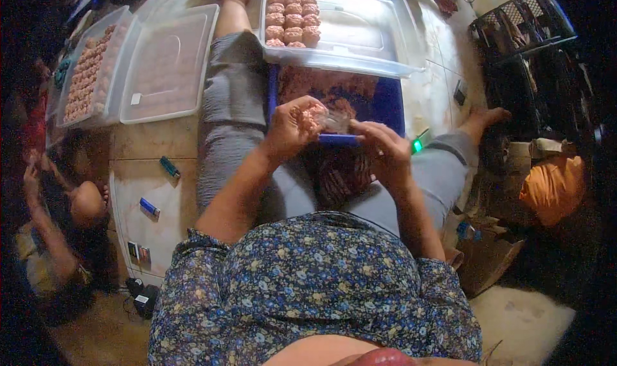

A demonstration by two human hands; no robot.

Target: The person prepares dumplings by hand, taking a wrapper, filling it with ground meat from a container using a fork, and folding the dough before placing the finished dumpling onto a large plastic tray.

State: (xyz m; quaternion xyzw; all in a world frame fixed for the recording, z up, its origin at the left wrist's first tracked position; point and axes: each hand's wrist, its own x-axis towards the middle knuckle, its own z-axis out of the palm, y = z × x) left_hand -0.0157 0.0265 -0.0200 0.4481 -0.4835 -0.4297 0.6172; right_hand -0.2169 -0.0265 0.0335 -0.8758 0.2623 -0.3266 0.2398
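My left hand [288, 127] holds a pink, crumbly-textured clump [311, 119] above the near part of a blue tray [389, 110]. Between both hands is a clear, plastic-looking piece [336, 123]; blur hides its exact shape. Fingertips of my right hand [388, 146] pinch its right end. Pinkish-brown loose material [332, 84] lies in the blue tray, with a small heap behind my hands. Across the tray's far part rests a translucent plastic box [359, 62], with rows of round pink pieces [293, 14] along its left side.
At left, another translucent box [118, 72] holds many small pink pieces, beside a translucent lid [168, 67]. Lighters [169, 167] lie on the floor tiles. Another person [58, 231] sits at far left. A black crate [523, 24] and an orange bundle [553, 190] stand right.
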